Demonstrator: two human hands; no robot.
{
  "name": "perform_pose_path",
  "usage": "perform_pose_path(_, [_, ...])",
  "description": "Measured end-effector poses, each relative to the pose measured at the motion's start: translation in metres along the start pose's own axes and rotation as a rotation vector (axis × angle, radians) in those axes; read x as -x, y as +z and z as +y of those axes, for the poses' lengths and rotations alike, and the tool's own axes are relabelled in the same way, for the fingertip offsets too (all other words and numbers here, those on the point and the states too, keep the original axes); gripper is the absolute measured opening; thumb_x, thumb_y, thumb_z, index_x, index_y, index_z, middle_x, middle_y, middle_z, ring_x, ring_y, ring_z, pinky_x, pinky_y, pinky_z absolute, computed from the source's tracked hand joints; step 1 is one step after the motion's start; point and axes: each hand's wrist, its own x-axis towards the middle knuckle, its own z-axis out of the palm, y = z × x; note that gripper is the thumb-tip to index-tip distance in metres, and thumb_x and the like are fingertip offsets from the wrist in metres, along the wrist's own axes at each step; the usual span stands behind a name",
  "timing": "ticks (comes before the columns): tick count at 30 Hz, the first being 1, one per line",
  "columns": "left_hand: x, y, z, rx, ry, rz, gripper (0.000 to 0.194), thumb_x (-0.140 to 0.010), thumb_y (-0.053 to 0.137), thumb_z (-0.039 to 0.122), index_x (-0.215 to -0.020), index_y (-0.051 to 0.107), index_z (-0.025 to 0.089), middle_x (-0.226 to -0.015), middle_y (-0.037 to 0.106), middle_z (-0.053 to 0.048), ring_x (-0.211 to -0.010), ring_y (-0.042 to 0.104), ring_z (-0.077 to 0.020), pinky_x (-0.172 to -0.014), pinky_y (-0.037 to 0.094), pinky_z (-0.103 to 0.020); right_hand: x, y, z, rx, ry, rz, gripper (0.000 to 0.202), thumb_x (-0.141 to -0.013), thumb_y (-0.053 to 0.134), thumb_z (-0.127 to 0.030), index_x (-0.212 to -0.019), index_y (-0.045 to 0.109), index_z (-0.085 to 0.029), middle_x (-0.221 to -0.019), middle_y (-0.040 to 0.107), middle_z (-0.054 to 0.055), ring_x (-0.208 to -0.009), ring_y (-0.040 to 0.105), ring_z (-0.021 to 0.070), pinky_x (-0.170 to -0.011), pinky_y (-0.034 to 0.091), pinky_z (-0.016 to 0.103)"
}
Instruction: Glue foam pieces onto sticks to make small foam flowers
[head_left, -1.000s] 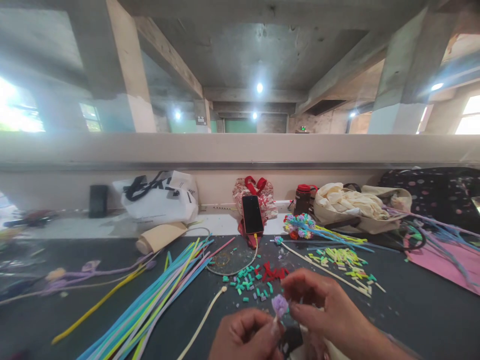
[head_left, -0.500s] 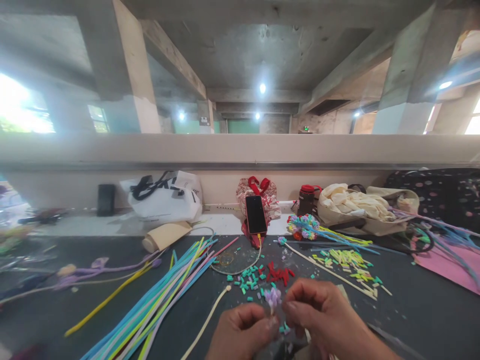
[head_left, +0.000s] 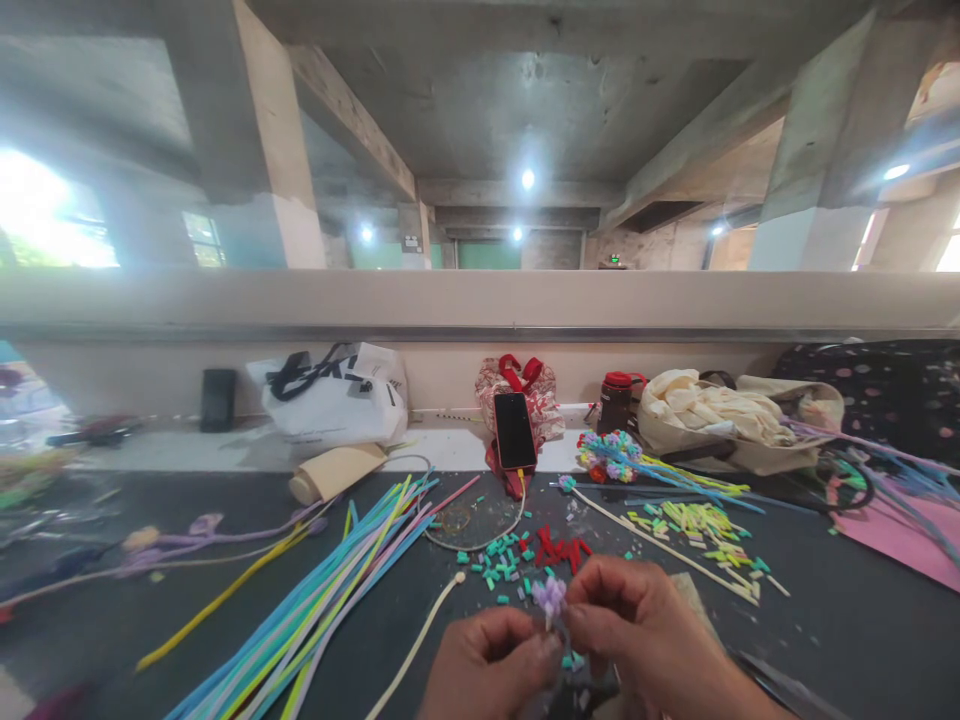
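A small lilac flower cluster [head_left: 550, 596] stands upright between my hands, apparently made of short pipe cleaner pieces. My left hand [head_left: 495, 662] pinches its pale stem just below the cluster. The thumb and index finger of my right hand [head_left: 634, 625] close on the cluster's right side. Under and behind the hands lie short teal pieces [head_left: 501, 562] and red pieces [head_left: 559, 550] on the dark table. A cream stem with a round tip [head_left: 421, 640] rests to the left of my left hand. What lies below my palms is partly hidden.
A bundle of long pipe cleaners [head_left: 322, 590] stretches across the left. Yellow-green pieces [head_left: 697, 522] and a finished-looking flower bunch [head_left: 611, 455] lie right. Behind stand a phone [head_left: 514, 430], a white bag [head_left: 337, 400], a bottle [head_left: 615, 402] and a cloth bag [head_left: 750, 440].
My right fingers have moved slightly in against the lilac cluster. The left hand keeps its pinch on the stem. The whole view has shifted a little.
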Motion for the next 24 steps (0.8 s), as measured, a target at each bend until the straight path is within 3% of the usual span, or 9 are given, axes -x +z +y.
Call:
perform_pose_path(7, [0.020, -0.001, 0.032, 0.200, -0.087, 0.063, 0.031, -0.052, 0.072, 0.042, -0.052, 0.058, 0.014, -0.041, 0.051, 0.003, -0.036, 0.039, -0.0066, -0.040, 0.026, -0.019, 0.010, -0.011, -0.011, 0.137, 0.051, 0.088, 0.016, -0.070, 0.053, -0.026, -0.059, 0.045, -0.018, -0.047, 0.043, -0.007, -0.040, 0.039, 0.0057, -0.037, 0.030, 0.015])
perform_pose_path(12, [0.030, -0.014, 0.061, 0.300, 0.026, 0.126, 0.022, -0.062, 0.068, 0.031, -0.054, 0.058, 0.014, -0.043, 0.047, 0.006, -0.035, 0.036, -0.0018, -0.035, 0.024, -0.013, 0.018, -0.018, -0.006, 0.163, 0.079, -0.019, 0.026, -0.080, 0.044, -0.035, -0.060, 0.037, -0.020, -0.042, 0.040, -0.008, -0.035, 0.039, 0.0059, -0.036, 0.029, 0.016])
perform_pose_path(17, [0.023, -0.025, 0.063, 0.492, -0.011, 0.150, 0.017, -0.061, 0.068, 0.028, -0.068, 0.064, 0.014, -0.043, 0.049, 0.006, -0.034, 0.038, -0.0006, -0.033, 0.027, -0.009, 0.016, -0.017, -0.002, 0.281, 0.026, -0.084, 0.038, -0.085, 0.033, -0.044, -0.056, 0.032, -0.021, -0.038, 0.033, -0.009, -0.034, 0.035, 0.0061, -0.036, 0.026, 0.017])
perform_pose_path(24, [0.030, -0.040, 0.070, 0.402, -0.016, 0.111, 0.016, -0.066, 0.063, 0.028, -0.068, 0.062, 0.011, -0.042, 0.045, 0.006, -0.034, 0.035, -0.0003, -0.031, 0.023, -0.009, 0.010, -0.020, -0.008, 0.686, -0.132, -0.107, 0.017, -0.081, 0.044, -0.022, -0.065, 0.045, -0.019, -0.057, 0.049, -0.004, -0.054, 0.045, 0.0093, -0.049, 0.032, 0.018])
